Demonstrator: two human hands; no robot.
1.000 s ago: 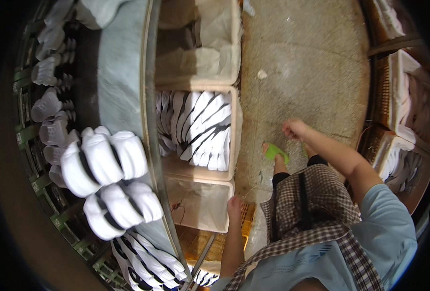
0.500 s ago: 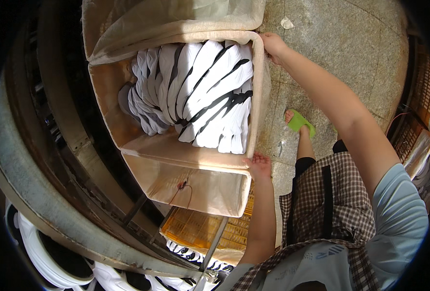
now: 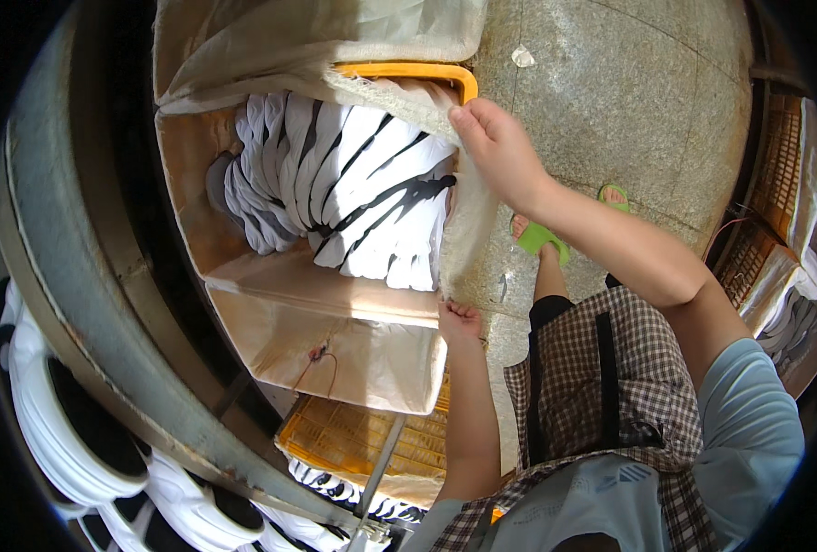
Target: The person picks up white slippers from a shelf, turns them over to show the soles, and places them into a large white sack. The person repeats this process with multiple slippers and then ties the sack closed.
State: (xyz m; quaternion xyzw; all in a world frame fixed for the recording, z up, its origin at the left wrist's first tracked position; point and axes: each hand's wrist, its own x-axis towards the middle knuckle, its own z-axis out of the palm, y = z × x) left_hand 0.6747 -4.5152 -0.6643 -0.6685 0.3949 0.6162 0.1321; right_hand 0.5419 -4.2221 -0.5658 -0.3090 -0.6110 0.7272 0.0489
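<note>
The right hand point(image 3: 498, 152) pinches the cloth liner point(image 3: 471, 225) at the crate's far right corner; the left hand point(image 3: 463, 324), fingers curled, is at the near right corner, and whether it grips cloth I cannot tell. The stacked white shoes point(image 3: 362, 189) lie inside the lined crate. Best, I judge, to draw the cloth evenly from both corners, without snagging the shoes. Half a second ago, cloth covered the orange crate rim point(image 3: 413, 70) now exposed along the far side.

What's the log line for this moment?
right hand: pinching cloth liner beside exposed orange rim | left hand: at liner's near corner | inside: white footwear
</note>
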